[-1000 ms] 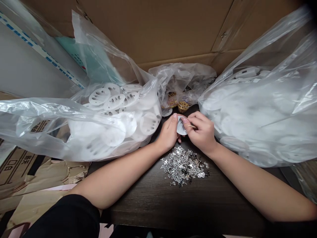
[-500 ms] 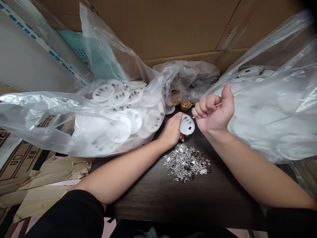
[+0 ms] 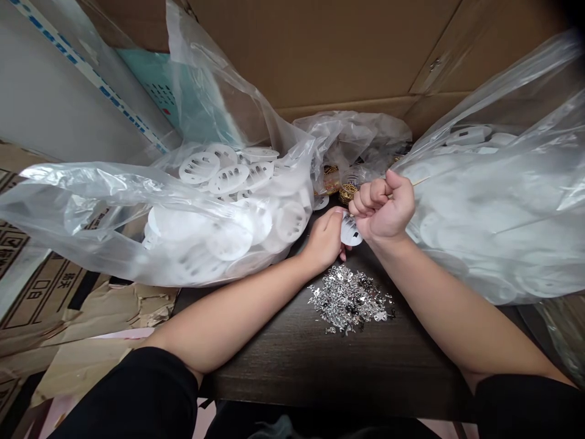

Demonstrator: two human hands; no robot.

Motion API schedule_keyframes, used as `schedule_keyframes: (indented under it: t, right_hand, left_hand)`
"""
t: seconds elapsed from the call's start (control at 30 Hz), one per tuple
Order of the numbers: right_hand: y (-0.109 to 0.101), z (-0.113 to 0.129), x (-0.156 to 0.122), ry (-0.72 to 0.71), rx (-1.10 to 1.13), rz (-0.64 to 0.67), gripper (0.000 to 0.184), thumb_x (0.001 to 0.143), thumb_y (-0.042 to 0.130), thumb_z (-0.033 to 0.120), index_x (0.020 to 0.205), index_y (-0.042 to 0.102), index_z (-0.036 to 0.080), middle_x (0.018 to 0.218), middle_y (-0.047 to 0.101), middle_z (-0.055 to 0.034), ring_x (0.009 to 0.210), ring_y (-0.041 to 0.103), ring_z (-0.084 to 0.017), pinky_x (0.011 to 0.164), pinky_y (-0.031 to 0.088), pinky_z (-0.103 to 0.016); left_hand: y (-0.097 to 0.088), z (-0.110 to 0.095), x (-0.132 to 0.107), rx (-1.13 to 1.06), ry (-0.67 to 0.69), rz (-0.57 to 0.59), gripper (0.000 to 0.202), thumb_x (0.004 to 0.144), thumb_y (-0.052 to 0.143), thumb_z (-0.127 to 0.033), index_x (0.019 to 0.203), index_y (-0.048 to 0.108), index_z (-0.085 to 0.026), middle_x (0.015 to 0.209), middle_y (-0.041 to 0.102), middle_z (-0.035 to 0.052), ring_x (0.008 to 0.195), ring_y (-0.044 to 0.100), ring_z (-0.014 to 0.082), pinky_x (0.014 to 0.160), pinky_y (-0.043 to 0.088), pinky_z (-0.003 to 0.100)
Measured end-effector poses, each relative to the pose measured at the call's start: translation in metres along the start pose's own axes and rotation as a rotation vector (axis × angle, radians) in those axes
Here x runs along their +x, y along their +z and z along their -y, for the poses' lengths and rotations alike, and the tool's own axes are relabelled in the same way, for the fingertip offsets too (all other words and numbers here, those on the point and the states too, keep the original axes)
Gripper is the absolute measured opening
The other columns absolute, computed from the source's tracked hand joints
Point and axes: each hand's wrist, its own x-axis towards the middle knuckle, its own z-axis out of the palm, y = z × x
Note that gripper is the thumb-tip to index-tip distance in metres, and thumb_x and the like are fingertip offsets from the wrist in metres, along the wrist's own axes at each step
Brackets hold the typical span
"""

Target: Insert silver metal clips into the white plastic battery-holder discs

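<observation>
Left hand (image 3: 325,239) was gripping a white plastic disc (image 3: 351,231), held just above a pile of tiny silver metal bits (image 3: 350,300). Right hand (image 3: 384,206) was closed in a fist around a thin wooden stick (image 3: 423,181).

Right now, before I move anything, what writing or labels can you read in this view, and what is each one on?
Cardboard sheet: large printed characters, too blurred to quote.
Wall strip: blue marks, too small to read.
White disc: one small black mark, no readable text.
Nothing else in view can be read.
</observation>
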Motion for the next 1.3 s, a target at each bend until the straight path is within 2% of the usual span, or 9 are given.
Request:
schedule_keyframes:
  t: [0.17,0.37,0.57,0.9,1.13,1.3]
  right_hand:
    - [-0.003,0.000,0.000,-0.026,0.004,0.027,0.064,0.087,0.060,0.051,0.051,0.016,0.020,0.045,0.011,0.0038,0.036,0.015,-0.008,0.039,0.013,-0.028]
    - [0.000,0.002,-0.001,0.004,-0.021,-0.003,0.065,0.081,0.063,0.051,0.049,0.015,0.020,0.043,0.011,0.0039,0.036,0.014,-0.007,0.038,0.011,-0.027]
    - [0.004,-0.004,-0.003,-0.011,-0.086,-0.053,0.066,0.085,0.061,0.054,0.053,0.014,0.021,0.044,0.011,0.0048,0.038,0.013,-0.007,0.038,0.013,-0.025]
    - [0.004,-0.008,0.000,0.064,-0.086,-0.098,0.058,0.081,0.061,0.046,0.051,0.018,0.021,0.043,0.013,0.0046,0.037,0.012,-0.007,0.037,0.011,-0.025]
    - [0.004,-0.008,-0.007,-0.042,-0.087,-0.130,0.065,0.083,0.060,0.051,0.052,0.013,0.020,0.045,0.013,0.0037,0.039,0.014,-0.007,0.040,0.014,-0.027]
    - [0.003,-0.010,-0.006,-0.044,-0.102,-0.121,0.062,0.084,0.059,0.049,0.051,0.015,0.020,0.045,0.014,0.0034,0.039,0.016,-0.008,0.040,0.015,-0.027]
  left_hand:
    - [0.000,0.000,0.000,0.012,-0.001,0.014,0.035,0.107,0.032,-0.044,0.097,0.054,-0.018,0.053,0.053,-0.0032,0.035,0.046,0.0099,0.032,0.038,0.020]
    - [0.000,-0.001,0.000,0.027,-0.001,0.011,0.036,0.107,0.031,-0.044,0.096,0.053,-0.018,0.052,0.051,-0.0038,0.035,0.046,0.0091,0.033,0.037,0.019]
    - [0.001,0.000,0.001,0.059,0.000,-0.003,0.032,0.107,0.031,-0.040,0.094,0.051,-0.018,0.053,0.052,-0.0038,0.036,0.047,0.0092,0.034,0.037,0.019]
    - [0.000,-0.001,-0.003,0.098,0.029,-0.024,0.033,0.107,0.034,-0.042,0.087,0.048,-0.019,0.055,0.054,-0.0027,0.036,0.049,0.0096,0.033,0.040,0.020]
    - [0.001,-0.004,-0.001,0.103,-0.003,-0.015,0.034,0.107,0.035,-0.041,0.088,0.050,-0.018,0.056,0.053,-0.0028,0.037,0.048,0.0095,0.034,0.041,0.020]
    - [0.001,-0.003,-0.001,0.108,0.002,-0.020,0.032,0.107,0.034,-0.040,0.089,0.050,-0.018,0.056,0.053,-0.0029,0.038,0.050,0.0101,0.033,0.041,0.019]
